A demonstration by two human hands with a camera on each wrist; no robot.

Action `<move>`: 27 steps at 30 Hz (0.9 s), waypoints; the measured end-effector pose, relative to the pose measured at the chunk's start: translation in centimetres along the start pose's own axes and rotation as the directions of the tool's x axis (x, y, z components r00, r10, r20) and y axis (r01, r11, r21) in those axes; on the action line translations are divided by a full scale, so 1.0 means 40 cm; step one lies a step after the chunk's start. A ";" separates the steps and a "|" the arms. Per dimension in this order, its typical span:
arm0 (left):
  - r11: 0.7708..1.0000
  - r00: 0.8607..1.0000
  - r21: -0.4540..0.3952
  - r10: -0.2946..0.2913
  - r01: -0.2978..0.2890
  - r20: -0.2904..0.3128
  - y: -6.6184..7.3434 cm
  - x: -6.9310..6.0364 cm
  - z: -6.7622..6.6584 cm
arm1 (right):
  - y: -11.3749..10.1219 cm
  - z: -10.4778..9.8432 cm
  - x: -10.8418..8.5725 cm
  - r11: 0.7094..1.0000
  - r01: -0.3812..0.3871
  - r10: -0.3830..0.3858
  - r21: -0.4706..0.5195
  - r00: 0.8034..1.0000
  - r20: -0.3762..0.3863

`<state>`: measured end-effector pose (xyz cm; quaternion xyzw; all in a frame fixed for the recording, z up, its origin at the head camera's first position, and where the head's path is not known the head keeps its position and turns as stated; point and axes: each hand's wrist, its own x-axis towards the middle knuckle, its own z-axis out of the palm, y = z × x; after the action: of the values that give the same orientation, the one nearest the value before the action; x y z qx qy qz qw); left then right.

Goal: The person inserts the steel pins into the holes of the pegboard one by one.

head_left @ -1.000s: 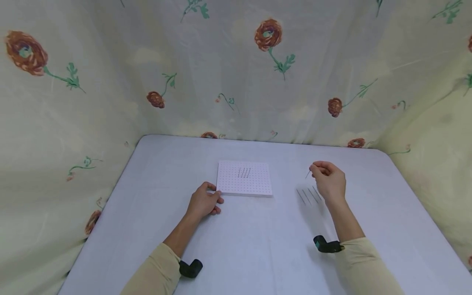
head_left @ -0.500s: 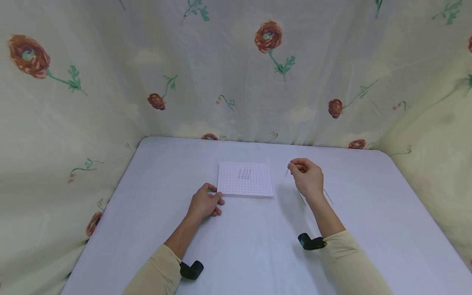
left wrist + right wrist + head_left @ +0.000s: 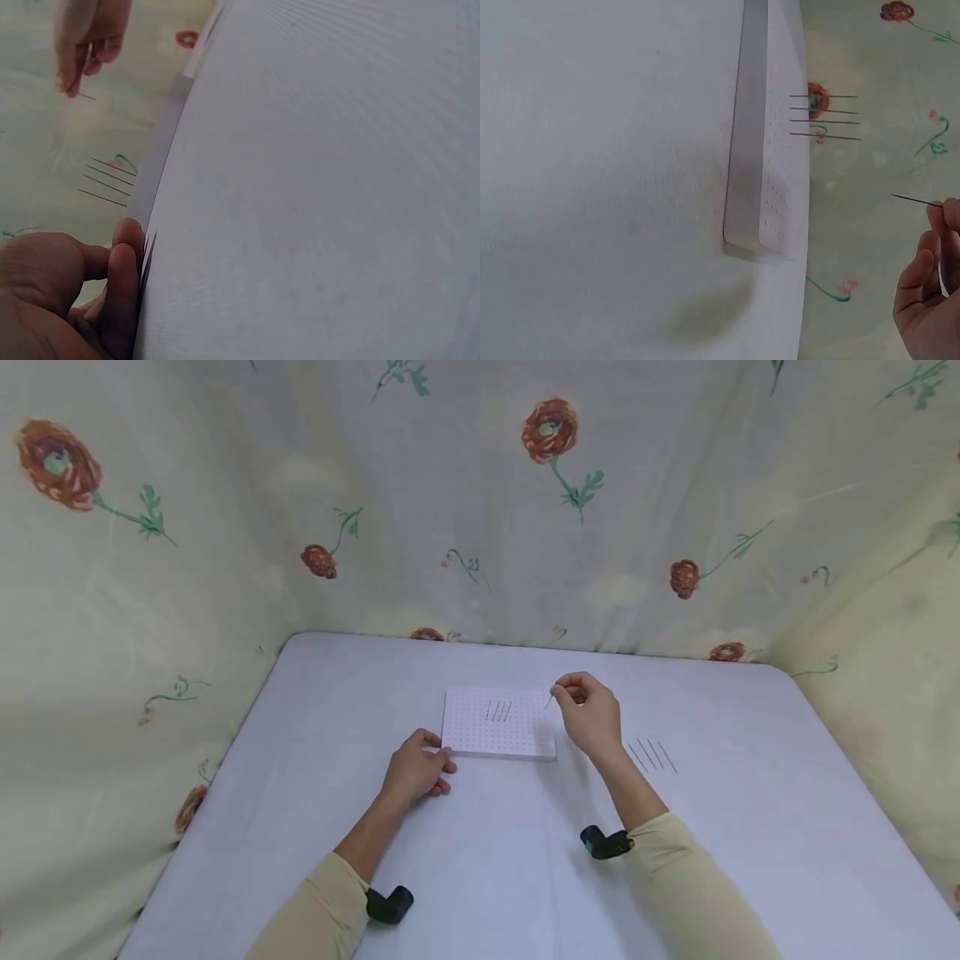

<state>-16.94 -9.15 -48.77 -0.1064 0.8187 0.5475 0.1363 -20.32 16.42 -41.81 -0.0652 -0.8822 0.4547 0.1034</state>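
A white board with a grid of small holes (image 3: 465, 727) lies on the table. Several thin dark needles (image 3: 825, 121) stand upright in its holes, in a row. At the board's front left corner my left hand (image 3: 417, 768) grips the edge between thumb and finger. My right hand (image 3: 592, 714) is raised above the board's right side, pinching one needle (image 3: 915, 199) between thumb and fingertips. The needle points down and toward the board, its tip apart from the surface. In the left wrist view the right hand (image 3: 90, 37) also shows, with the standing needles below it.
Several more needles (image 3: 652, 755) lie side by side on the white tabletop (image 3: 495, 843), right of the board. A flowered curtain (image 3: 480, 510) hangs behind the table and along both sides.
My right hand has moved left with its needle, from over the loose needles to the board's right edge. The left hand and board have stayed in place.
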 end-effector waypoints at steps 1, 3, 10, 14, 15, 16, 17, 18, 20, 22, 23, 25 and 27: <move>1.000 1.000 -0.005 0.002 -0.002 -0.001 -0.001 -0.001 -0.001 | -0.004 0.008 -0.001 1.000 0.013 -0.013 -0.003 1.000 0.007; 1.000 1.000 -0.011 0.013 -0.013 0.001 -0.003 -0.002 -0.001 | -0.007 0.022 -0.003 0.999 0.036 -0.036 -0.009 0.999 0.012; 1.000 1.000 -0.018 0.013 -0.013 0.004 -0.001 -0.001 -0.002 | -0.007 0.060 0.001 0.997 0.068 -0.068 -0.025 0.998 0.015; 1.000 1.000 -0.012 0.005 -0.005 -0.001 0.003 -0.001 -0.004 | -0.007 0.074 0.004 0.998 0.057 -0.056 -0.037 0.998 0.031; 1.000 1.000 -0.010 0.003 -0.003 -0.002 0.004 0.000 -0.004 | -0.006 0.078 0.004 0.998 0.051 -0.050 -0.039 0.998 0.035; 1.000 1.000 -0.008 0.001 -0.001 -0.004 0.004 0.000 -0.003 | -0.005 0.082 0.005 0.998 0.046 -0.045 -0.041 0.998 0.039; 1.000 1.000 -0.006 -0.001 0.001 -0.005 0.004 0.001 -0.003 | -0.002 0.086 0.006 0.998 0.043 -0.042 -0.040 0.998 0.042; 1.000 1.000 -0.004 -0.003 0.003 -0.007 0.003 0.002 -0.003 | 0.000 0.091 0.006 0.998 0.043 -0.041 -0.039 0.998 0.041; 1.000 1.000 -0.002 -0.005 0.005 -0.009 0.002 0.003 -0.001 | 0.005 0.099 0.006 0.999 0.036 -0.035 -0.038 0.999 0.041; 1.000 1.000 0.000 -0.007 0.007 -0.009 0.001 0.004 0.000 | 0.008 0.106 0.006 0.999 0.034 -0.032 -0.039 0.999 0.040; 1.000 1.000 0.001 -0.008 0.008 -0.009 0.001 0.004 0.001 | 0.009 0.110 0.006 0.999 0.033 -0.031 -0.038 0.999 0.042; 1.000 1.000 0.000 -0.008 0.008 -0.009 0.001 0.005 0.002 | 0.010 0.116 0.005 0.999 0.028 -0.025 -0.045 0.998 0.050; 1.000 1.000 0.003 -0.007 0.007 -0.009 0.001 0.004 0.002 | 0.011 0.121 0.004 0.999 0.019 -0.016 -0.047 0.998 0.060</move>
<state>-17.11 -9.05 -48.80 -0.1113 0.8198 0.5453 0.1346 -21.65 12.88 -44.89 -0.0463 -0.8960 0.4345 0.0796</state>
